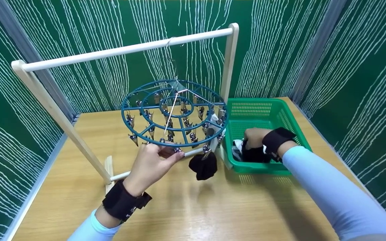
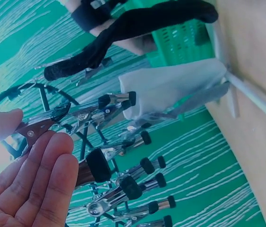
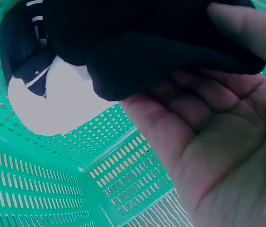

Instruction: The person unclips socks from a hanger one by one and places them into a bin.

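Note:
A round teal drying rack (image 1: 152, 141) with several metal clips hangs by its hook from a wooden stand. At its near edge my left hand (image 1: 152, 164) pinches one metal clothes clip (image 2: 38, 125) between thumb and fingers. Just right of that hand, a black sock (image 1: 203, 166) hangs from a clip; a white sock (image 2: 170, 87) hangs beyond it. Inside the green basket (image 1: 288, 117), my right hand (image 1: 255, 138) grips another black sock (image 3: 137, 52), thumb above and fingers beneath. Its fingertips are hidden by the fabric.
The wooden stand (image 1: 60, 117) rises around the rack, its lower bar crossing behind my left hand. A black-and-white cloth item (image 3: 62, 94) lies in the basket beside the held sock. Green walls with white streaks (image 1: 273, 50) enclose the wooden table (image 1: 179, 207).

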`<move>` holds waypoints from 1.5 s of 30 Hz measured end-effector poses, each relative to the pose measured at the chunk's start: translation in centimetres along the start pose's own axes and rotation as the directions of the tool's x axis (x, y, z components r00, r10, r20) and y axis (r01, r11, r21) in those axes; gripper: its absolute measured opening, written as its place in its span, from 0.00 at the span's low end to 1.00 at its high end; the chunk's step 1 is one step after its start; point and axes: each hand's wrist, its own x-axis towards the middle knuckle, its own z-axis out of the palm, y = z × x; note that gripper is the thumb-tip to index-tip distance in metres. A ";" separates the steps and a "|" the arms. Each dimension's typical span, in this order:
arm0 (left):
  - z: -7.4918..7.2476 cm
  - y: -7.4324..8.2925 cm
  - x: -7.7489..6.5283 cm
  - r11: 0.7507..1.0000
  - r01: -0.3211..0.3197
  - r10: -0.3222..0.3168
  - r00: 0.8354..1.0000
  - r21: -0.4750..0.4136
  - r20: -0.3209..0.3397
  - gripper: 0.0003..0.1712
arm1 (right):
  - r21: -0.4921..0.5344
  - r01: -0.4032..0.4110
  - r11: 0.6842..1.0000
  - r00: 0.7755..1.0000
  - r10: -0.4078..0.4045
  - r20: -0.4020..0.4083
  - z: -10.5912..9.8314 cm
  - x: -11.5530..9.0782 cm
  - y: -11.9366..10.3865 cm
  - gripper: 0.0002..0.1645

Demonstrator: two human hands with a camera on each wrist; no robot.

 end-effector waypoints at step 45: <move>-1.6 -1.0 -0.1 0.998 0.030 -0.027 0.997 0.048 -0.066 0.07 | -0.103 0.261 0.960 0.772 -0.272 -0.575 -4.9 -6.9 -10.8 0.39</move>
